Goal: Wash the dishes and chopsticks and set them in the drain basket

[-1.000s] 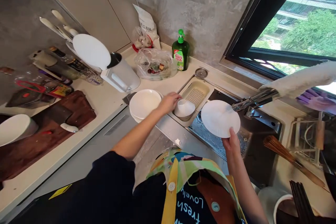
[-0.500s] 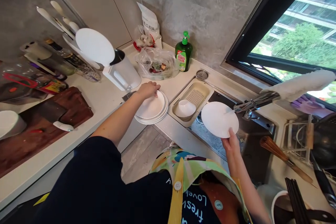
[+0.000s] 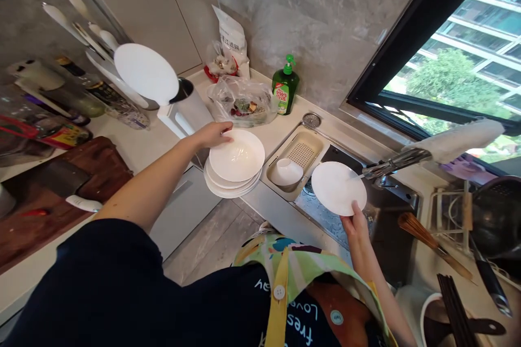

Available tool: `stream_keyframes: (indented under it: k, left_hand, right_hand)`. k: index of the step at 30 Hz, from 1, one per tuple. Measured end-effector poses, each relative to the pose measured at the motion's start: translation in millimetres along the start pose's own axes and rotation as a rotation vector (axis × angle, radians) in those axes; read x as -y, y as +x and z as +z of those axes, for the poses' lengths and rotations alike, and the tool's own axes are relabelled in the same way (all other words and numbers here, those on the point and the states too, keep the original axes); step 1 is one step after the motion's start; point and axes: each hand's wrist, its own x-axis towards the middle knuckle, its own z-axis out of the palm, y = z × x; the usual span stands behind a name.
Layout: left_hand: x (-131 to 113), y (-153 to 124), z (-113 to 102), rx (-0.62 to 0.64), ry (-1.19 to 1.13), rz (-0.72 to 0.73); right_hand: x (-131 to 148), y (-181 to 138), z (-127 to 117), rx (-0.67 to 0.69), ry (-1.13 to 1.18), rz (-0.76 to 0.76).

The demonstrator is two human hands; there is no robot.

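My left hand point(image 3: 215, 134) is closed on the far-left rim of a white plate point(image 3: 240, 160), which is tilted and raised a little off a stack of white plates point(image 3: 228, 190) at the counter's edge. Over the sink point(image 3: 391, 227), my right hand point(image 3: 355, 220) grips the near rim of another white plate point(image 3: 336, 188). A thin stream from the faucet point(image 3: 391, 165) meets that plate's right side. Between the two plates, a small white bowl point(image 3: 287, 172) sits in a beige drain basket point(image 3: 315, 146) set at the sink's left end.
Behind the stack are a clear plastic bag of food scraps point(image 3: 244, 100), a green pump bottle point(image 3: 285, 87) and a white pitcher point(image 3: 191, 111). A cleaver point(image 3: 67, 179) lies on a wooden board point(image 3: 109, 160) at left. A bamboo brush point(image 3: 427, 244) rests right of the sink.
My left hand has pulled the top plate up and tilted it, off the stack it lay on before. The right hand's plate stays under the faucet, almost unmoved.
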Motion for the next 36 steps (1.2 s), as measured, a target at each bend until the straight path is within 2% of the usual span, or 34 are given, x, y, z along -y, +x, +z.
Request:
stream_keyframes:
  k: [3,5,7,10,15,19,23,28,32,36]
  left_hand:
    - [8.7,-8.0,9.1,-0.059,-0.417,-0.131]
    - [8.0,-11.9,22.1,-0.057,-0.604,-0.195]
    - [-2.1,-14.9,38.0,-0.017,-0.796,-0.248]
    - [-32.7,-20.8,63.6,0.123,-1.014,-0.242]
    - [-89.3,-36.1,111.0,0.283,-1.135,-0.31]
    - [-113.7,-43.3,158.1,0.366,-1.233,-0.395]
    - [-127.8,-42.5,212.3,0.347,-1.135,-0.476]
    - [-152.6,-29.1,282.6,0.281,-1.029,-0.486]
    - [-175.9,-11.6,332.6,0.283,-1.087,-0.495]
    - [-190.9,1.8,370.5,0.32,-1.171,-0.509]
  right_hand:
    - [-3.8,4.0,-5.4,0.014,-0.01,-0.021]
    - [-4.8,5.7,-8.9,0.031,-0.018,-0.02]
    - [-4.3,6.4,-10.9,0.041,-0.001,-0.005]
    - [-1.8,6.2,-11.0,0.02,0.054,0.015]
    - [2.6,6.5,-10.7,-0.025,0.13,0.033]
    - [8.9,10.7,-19.1,-0.006,0.156,0.022]
    - [19.6,17.0,-38.2,-0.038,0.189,0.007]
    - [34.8,19.8,-68.9,-0.081,0.147,-0.085]
    - [46.9,15.9,-87.9,-0.121,0.078,-0.144]
    - [61.7,5.9,-95.0,-0.186,-0.012,-0.189]
